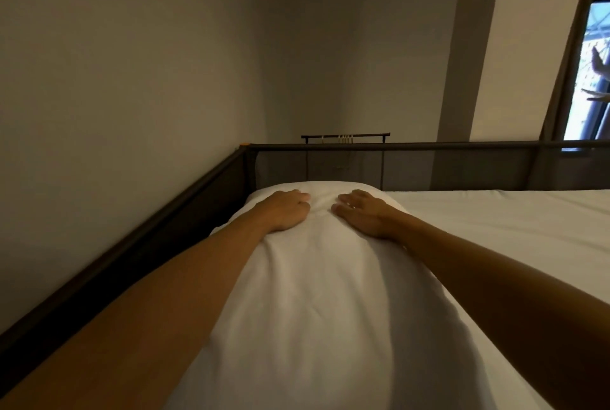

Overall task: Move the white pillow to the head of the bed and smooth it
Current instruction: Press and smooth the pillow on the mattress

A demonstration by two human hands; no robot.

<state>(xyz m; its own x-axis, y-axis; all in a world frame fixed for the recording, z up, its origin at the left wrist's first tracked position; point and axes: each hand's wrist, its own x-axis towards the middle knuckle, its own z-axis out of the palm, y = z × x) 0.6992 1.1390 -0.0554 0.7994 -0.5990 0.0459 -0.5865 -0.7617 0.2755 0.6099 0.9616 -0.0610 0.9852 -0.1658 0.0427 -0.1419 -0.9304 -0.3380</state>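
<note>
The white pillow (317,284) lies lengthwise along the left side of the bed (495,231), its far end close to the dark mesh rail (412,165) that closes off the bed's far end and its left edge running beside the dark side rail (132,244) against the wall (115,79). Both bare arms reach forward over it. The left hand (285,211) rests palm-down on the pillow's far part, fingers curled slightly inward at the tips, its grip released and holding nothing. The right hand (361,216) lies flat just beside it, fingers spread and pointing toward the left hand, likewise released and pressing on the fabric rather than clutching it. Between the two hands the pillowcase gathers into a few small creases (the rest of the cover looks fairly smooth, with soft folds along the near sides). To the right of the pillow, the white sheet stretches flat. Behind the far rail a thin dark rack (345,137) shows against the wall, and a window (591,72) sits at the upper right edge.
</note>
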